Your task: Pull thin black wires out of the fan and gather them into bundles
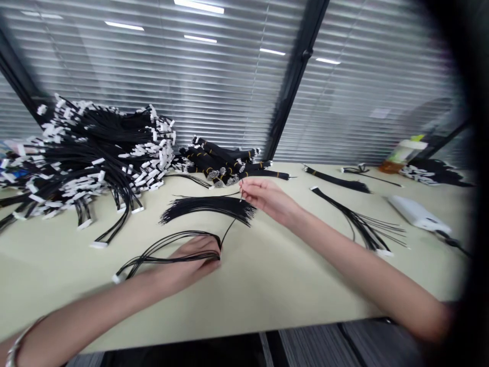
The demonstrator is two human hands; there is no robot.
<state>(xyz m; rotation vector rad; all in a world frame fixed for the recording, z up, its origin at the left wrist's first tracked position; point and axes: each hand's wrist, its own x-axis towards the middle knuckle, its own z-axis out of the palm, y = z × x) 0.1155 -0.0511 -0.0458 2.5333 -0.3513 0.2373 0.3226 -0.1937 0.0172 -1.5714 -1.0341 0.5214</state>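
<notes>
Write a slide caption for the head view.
Over a cream tabletop, left hand holds looped black wires with a white connector; right hand pinches a thin black wire.

head view: a single camera, worn on the person's head, looks forward and down from above and behind the left hand (193, 246) and the right hand (265, 196).
hands: near the lens, the left one closer, the right one a little farther out.
tabletop (282, 275): seen at a slant under both hands, its front edge running below them and rising toward the right.
blinds (229, 76): beyond the hands, filling the upper part of the view.
dark rim (482, 204): curves in well to the right of the right hand.
</notes>
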